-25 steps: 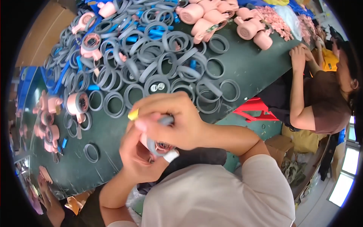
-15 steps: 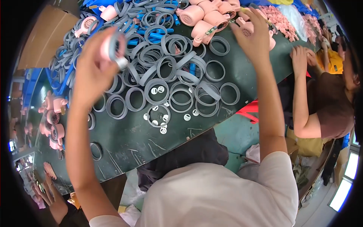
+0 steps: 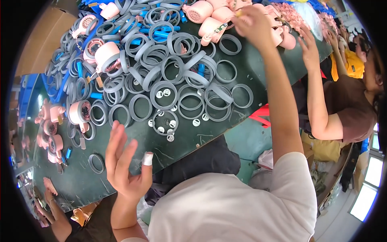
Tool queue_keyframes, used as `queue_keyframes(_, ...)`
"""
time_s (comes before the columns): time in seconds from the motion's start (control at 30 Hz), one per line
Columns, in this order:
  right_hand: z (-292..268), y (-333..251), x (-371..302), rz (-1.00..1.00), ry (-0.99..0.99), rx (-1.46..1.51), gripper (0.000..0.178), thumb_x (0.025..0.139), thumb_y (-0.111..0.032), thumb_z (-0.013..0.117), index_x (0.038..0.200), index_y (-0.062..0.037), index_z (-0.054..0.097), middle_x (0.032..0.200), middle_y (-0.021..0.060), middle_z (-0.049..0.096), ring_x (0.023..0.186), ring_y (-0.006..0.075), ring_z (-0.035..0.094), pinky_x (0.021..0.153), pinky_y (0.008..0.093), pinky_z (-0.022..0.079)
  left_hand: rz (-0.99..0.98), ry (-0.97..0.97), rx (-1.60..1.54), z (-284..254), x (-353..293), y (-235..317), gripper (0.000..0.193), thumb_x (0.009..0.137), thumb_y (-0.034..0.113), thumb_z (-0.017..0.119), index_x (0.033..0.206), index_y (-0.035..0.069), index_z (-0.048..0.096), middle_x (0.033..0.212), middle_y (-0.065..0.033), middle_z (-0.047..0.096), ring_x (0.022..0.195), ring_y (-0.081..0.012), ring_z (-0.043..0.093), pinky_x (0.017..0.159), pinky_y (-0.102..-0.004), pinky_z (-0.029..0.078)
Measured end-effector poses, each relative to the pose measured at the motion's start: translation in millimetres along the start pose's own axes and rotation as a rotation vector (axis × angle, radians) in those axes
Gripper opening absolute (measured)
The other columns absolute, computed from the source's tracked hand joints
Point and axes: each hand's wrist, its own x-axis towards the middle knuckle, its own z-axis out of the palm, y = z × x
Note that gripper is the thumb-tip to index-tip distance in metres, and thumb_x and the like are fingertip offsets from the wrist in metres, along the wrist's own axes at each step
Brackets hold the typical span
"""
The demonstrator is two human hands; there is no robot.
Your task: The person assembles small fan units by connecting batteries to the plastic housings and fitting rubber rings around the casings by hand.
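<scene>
My left hand (image 3: 128, 169) is held empty over the table's near edge, fingers apart, with white tape round the thumb. Beyond it lie loose grey rings (image 3: 140, 107), several with small round white stickers (image 3: 196, 122) among them. My right hand (image 3: 256, 28) reaches to the far side, its fingers bent beside pink fan housings (image 3: 211, 30); one housing has a small green circuit board (image 3: 220, 28) showing. A yellowish bit sits at its fingertips, and what they grip is hidden. On the ring pile at the left rests a pink housing with a grey ring (image 3: 109, 58).
Blue cylinders (image 3: 161, 34) are mixed into the ring pile. More pink housings (image 3: 55, 143) stand at the left, near a cardboard box (image 3: 48, 36). Small pink parts (image 3: 290, 18) are heaped at the far right. A co-worker's arm (image 3: 320, 101) rests at the table's right side.
My left hand has let go of the pink housing with its grey ring and come back toward me, opening. My right hand has moved slightly left, its fingers drawn together.
</scene>
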Motion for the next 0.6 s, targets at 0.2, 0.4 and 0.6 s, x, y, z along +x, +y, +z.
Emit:
queue_keyframes(0.2, -15.8, 3.9, -15.0, 0.331, 0.138, 0.504, 0.026, 0.086, -0.02, 0.062, 0.1, 0.0014, 0.061, 0.09, 0.0089, 0.065, 0.077, 0.0135, 0.063, 0.067, 0.0245, 0.05, 0.045, 0.062, 0.104, -1.4, -9.1, -7.8, 0.039, 0.073, 0.0, 0.064, 0.111, -0.002, 0.054, 0.128, -0.0253, 0.044, 0.119, -0.0487, 0.043, 0.09, -0.0459, 0.047)
queue_keyframes(0.4, -69.5, -228.0, -90.9, 0.219, -0.651, 1.224, 0.022, 0.096, -0.023, 0.038, 0.102, -0.0045, 0.047, 0.095, 0.0074, 0.051, 0.094, 0.0173, 0.051, 0.084, 0.0319, 0.04, 0.406, 0.143, 0.078, 24.0, 19.3, 13.8, 0.054, 0.069, 0.035, 0.075, 0.119, 0.036, 0.054, 0.136, -0.0182, 0.035, 0.125, -0.0421, 0.032, 0.099, -0.0555, 0.031)
queue_keyframes(0.6, -65.4, -155.7, -71.9, 0.397, -0.229, 0.6, 0.018, 0.085, -0.014, 0.06, 0.095, 0.0001, 0.063, 0.083, 0.0092, 0.065, 0.068, 0.0147, 0.06, 0.064, 0.0276, 0.048, 0.051, -0.07, -0.572, 16.7, -2.1, -1.7, 0.069, 0.059, 0.006, 0.081, 0.12, 0.011, 0.048, 0.111, -0.0278, 0.055, 0.099, -0.0354, 0.06, 0.075, -0.042, 0.054)
